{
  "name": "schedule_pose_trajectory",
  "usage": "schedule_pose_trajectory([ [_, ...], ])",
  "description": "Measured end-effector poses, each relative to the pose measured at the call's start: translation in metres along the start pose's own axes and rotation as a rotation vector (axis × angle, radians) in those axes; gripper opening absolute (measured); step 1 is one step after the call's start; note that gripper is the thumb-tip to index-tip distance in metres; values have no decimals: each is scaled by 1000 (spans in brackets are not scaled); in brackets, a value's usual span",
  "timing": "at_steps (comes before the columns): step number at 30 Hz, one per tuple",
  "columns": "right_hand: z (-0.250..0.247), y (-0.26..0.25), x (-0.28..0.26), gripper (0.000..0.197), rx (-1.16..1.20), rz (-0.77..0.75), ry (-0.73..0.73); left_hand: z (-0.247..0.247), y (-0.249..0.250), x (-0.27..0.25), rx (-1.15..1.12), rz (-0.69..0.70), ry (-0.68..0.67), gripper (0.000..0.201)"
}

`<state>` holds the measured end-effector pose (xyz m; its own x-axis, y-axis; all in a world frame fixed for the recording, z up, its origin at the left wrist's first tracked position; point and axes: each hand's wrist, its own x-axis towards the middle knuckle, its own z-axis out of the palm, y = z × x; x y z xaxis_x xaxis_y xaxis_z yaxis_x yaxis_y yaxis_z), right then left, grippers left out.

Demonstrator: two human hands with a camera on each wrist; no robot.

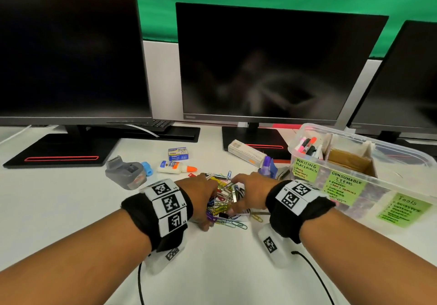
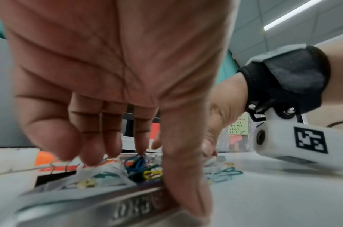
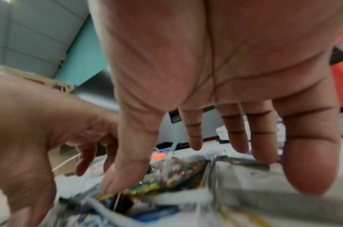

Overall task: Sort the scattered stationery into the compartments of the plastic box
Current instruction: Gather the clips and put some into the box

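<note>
Both hands cup a heap of coloured paper clips (image 1: 224, 200) on the white counter (image 1: 71, 210): the left hand (image 1: 201, 198) and right hand (image 1: 248, 191) flank it with fingers loosely spread, touching clips but clasping none. The labelled plastic box (image 1: 369, 177) stands just to the right.

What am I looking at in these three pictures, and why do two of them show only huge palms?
No robot: a person with cameras on the head and both wrists. The head view looks down at a white desk. The palm pictures come from the wrist cameras, looking along each hand. The left hand and right hand cup a pile of coloured paper clips, fingers spread and bent around it; a firm grip isn't visible. Nearby lie a glue bottle and a grey stapler. The labelled plastic box stands to the right, markers in one compartment.
</note>
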<state>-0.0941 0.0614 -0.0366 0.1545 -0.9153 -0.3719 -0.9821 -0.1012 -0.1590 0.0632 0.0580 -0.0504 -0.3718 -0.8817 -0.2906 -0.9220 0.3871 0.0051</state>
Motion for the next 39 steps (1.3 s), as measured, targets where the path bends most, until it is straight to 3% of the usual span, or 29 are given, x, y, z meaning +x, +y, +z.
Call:
schedule_pose_trajectory([
  [4, 4, -6, 6, 60, -84, -92, 19, 2, -4, 3, 43, -12, -21, 71],
  [12, 0, 7, 7, 33, -3, -9, 87, -2, -4, 5, 198, 15, -67, 40],
  [19, -9, 26, 5, 13, 314, 69, 159, 0, -6, 9, 213, 64, -84, 28],
  [22, -13, 30, 2, 18, 439, 81, 199, 0, -6, 7, 216, 78, -101, 19],
  [29, -21, 35, -2, 21, 504, 74, 276, -10, -3, 3, 223, 124, -78, 29],
  [39, -21, 36, -13, 39, 403, 4, 183, -31, 2, 1, 34, 131, 72, 32],
])
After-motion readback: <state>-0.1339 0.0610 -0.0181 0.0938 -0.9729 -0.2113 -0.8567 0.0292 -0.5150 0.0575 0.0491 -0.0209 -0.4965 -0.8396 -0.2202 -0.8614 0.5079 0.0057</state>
